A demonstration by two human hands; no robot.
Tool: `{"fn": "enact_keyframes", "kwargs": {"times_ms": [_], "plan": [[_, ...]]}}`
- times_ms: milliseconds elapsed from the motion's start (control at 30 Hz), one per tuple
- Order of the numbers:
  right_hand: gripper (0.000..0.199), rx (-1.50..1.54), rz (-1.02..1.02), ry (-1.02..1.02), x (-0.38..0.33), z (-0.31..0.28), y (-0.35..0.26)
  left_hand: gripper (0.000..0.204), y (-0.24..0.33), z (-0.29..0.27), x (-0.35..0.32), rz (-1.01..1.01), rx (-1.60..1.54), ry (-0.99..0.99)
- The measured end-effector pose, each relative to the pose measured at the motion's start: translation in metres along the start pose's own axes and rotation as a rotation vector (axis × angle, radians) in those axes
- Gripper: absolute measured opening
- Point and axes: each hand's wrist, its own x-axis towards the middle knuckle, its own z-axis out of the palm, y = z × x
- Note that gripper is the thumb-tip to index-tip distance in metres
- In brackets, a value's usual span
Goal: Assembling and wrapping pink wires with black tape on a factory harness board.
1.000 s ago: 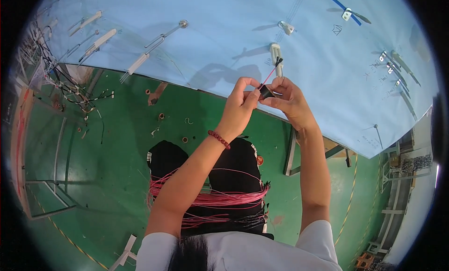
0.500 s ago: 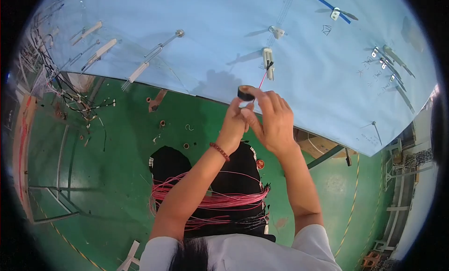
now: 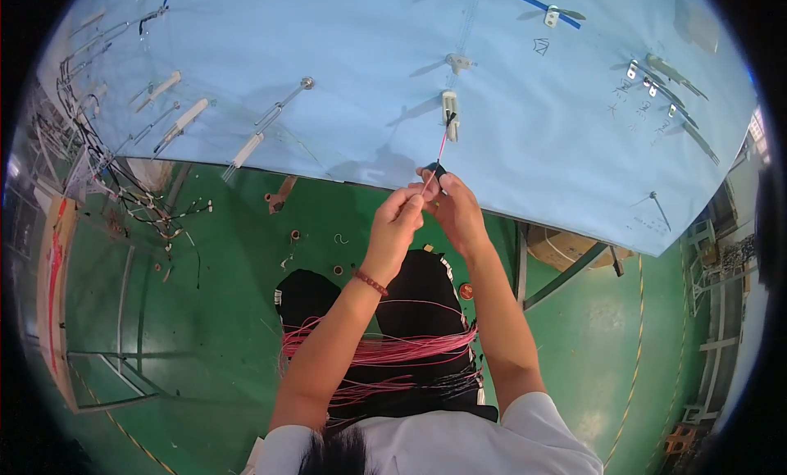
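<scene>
A pink wire [image 3: 443, 147] runs down from a pale upright holder [image 3: 449, 102] on the light blue board [image 3: 361, 40], with a black piece at its upper end. My left hand [image 3: 393, 231] pinches the lower part of this wire just below the board's near edge. Close beside it, my right hand [image 3: 461, 216] is closed on a roll of black tape [image 3: 435, 172], which lies against the wire. Fingers partly hide the roll and the place where tape and wire meet. Across my lap rests a bundle of thin pink wires [image 3: 402, 348].
Several fork-shaped holders [image 3: 246, 150] and metal pins stand on the board. Dark cables [image 3: 135, 188] hang off its left end. Below are the green floor [image 3: 221, 336], a cardboard box [image 3: 561, 250] under the right side and a metal frame [image 3: 123, 377] at left.
The tape roll has tilted and dropped slightly, against the wire. My left hand has moved a little down and left, pinching the wire; my right hand has shifted left and down.
</scene>
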Motion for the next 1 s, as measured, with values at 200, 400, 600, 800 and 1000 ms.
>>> {"fn": "enact_keyframes", "kwargs": {"times_ms": [200, 400, 600, 800, 1000], "plan": [[0.014, -1.308, -0.732, 0.109, -0.030, 0.037, -0.024, 0.019, -0.020, 0.000, -0.003, 0.386, 0.638, 0.172], [0.019, -1.251, -0.755, 0.268, -0.025, 0.033, -0.041, 0.024, -0.025, 0.004, -0.013, 0.246, 0.212, 0.137], [0.033, -0.012, 0.019, 0.044, -0.006, 0.012, -0.005, 0.027, -0.008, 0.014, -0.029, 0.022, 0.046, 0.072], [0.023, -0.036, -0.085, 0.063, -0.036, 0.007, 0.026, 0.022, -0.009, 0.000, -0.040, 0.099, 0.172, 0.098], [0.021, -1.675, -0.719, 0.091, -0.066, 0.059, -0.036, 0.015, -0.038, -0.005, -0.038, 0.479, 0.680, 0.239]]}}
